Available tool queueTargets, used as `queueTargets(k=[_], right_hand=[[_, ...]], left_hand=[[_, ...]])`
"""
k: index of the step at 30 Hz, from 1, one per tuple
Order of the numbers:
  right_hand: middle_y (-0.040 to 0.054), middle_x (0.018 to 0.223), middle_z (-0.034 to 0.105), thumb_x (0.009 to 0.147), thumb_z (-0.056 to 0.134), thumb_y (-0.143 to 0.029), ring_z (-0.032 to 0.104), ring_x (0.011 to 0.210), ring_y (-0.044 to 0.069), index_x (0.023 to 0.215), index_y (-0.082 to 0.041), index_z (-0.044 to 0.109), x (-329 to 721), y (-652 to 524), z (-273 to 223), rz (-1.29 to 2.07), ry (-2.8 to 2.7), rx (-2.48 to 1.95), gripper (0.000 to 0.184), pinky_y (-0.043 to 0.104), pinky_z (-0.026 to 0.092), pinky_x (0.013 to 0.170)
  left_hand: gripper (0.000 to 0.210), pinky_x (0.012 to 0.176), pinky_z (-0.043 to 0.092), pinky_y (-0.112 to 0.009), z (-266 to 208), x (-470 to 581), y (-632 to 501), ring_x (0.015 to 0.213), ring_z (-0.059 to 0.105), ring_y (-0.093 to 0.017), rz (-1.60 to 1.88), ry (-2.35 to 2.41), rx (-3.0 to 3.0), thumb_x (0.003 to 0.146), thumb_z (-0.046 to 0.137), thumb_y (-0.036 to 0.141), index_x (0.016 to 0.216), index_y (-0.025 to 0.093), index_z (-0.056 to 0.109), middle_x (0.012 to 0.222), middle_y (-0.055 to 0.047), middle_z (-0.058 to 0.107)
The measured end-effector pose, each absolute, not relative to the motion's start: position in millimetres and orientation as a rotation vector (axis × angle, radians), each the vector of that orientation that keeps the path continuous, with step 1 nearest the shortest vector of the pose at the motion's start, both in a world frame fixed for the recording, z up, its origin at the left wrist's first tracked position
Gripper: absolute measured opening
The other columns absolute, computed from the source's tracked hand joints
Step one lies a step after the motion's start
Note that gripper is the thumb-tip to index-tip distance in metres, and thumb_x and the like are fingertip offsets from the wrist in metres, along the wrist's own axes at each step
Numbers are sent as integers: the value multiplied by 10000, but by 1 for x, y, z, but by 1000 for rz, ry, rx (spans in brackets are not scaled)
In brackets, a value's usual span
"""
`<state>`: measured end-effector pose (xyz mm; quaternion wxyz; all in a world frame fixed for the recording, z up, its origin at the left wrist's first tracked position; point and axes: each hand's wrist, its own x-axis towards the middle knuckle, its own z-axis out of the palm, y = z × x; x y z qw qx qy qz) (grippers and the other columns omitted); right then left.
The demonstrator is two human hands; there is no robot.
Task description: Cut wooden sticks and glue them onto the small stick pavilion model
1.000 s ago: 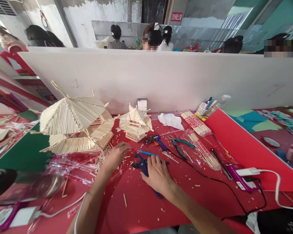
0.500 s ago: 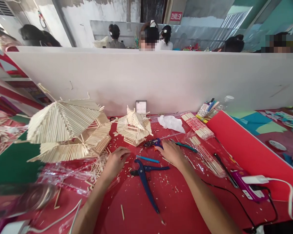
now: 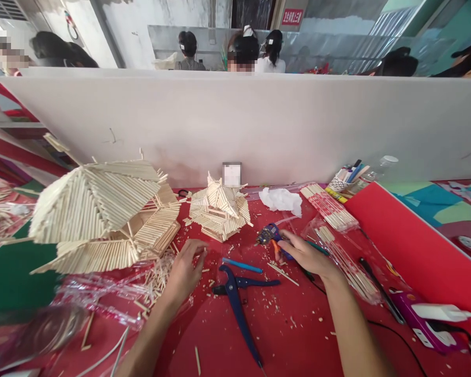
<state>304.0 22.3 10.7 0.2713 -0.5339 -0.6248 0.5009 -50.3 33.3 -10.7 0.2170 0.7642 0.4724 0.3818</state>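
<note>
moved off the cutter (image 3: 235,301), the nearer right hand (image 3: 308,255) curls fingers around the glue gun (image 3: 272,232), nozzle (image 3: 258,241) pointing leftward; left hand (image 3: 185,269) bunched, any pinch unclear.

Through the head camera I read the small pavilion model (image 3: 219,212) as matt, ribbed bare wood. Right of it, I see smooth blue plastic on the glue gun (image 3: 273,230) and soft white tissue (image 3: 281,201) (thoroughly crumpled).

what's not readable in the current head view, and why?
All head view:
Glue gun grip: covered by the right hand.
Green-handled pliers: mostly behind the same hand.
Left hand: whether its fingertips pinch anything, too small.
Black cable: cut off by bottom edge.
Clear container, lower left: blurred.
</note>
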Motion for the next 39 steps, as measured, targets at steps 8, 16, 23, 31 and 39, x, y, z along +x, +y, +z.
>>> queueTargets(k=[8, 16, 23, 31, 39], right_hand=[[44, 846, 733, 883, 747, -516, 699, 706, 174, 1089, -213, 593, 325, 12, -3, 1684, -1435, -1029, 398, 299, 548, 703], [-5, 779, 667, 817, 800, -497, 604, 652, 145, 991, -228, 621, 302, 7, 24, 1477, -1587, -1084, 366, 249, 494, 599], [20, 740, 666, 903, 618, -639, 633, 709, 202, 896, -240, 683, 282, 20, 79, 1008, -1969, -1373, 404, 291, 504, 653], [-16, 683, 584, 934, 507, -660, 536, 611, 163, 757, -252, 542, 240, 35, 118, 756, -2105, -1492, 446, 287, 408, 582], [-10, 628, 618, 941, 522, -641, 574, 577, 177, 774, -254, 637, 234, 38, 113, 668, -2080, -1646, 437, 300, 402, 569]], left_hand=[[168, 710, 551, -281, -7, -51, 31, 712, 644, -151, 980, 1404, 2145, 1012, 472, 230, 1095, 215, 618, 1040, -57, 656], [170, 729, 558, -298, -12, -52, 31, 685, 657, -161, 927, 1436, 2251, 1021, 486, 268, 1123, 221, 614, 1005, -49, 682], [157, 788, 569, -294, -14, -51, 30, 843, 710, -183, 944, 1404, 2213, 1019, 490, 239, 1111, 219, 615, 1027, -58, 703], [127, 789, 573, -295, -10, -50, 30, 850, 707, -184, 1024, 1350, 2186, 987, 533, 206, 1077, 219, 621, 993, -52, 713], [105, 801, 568, -302, -10, -48, 29, 868, 702, -188, 998, 1349, 2146, 1007, 533, 242, 1067, 220, 617, 1005, -51, 712]])
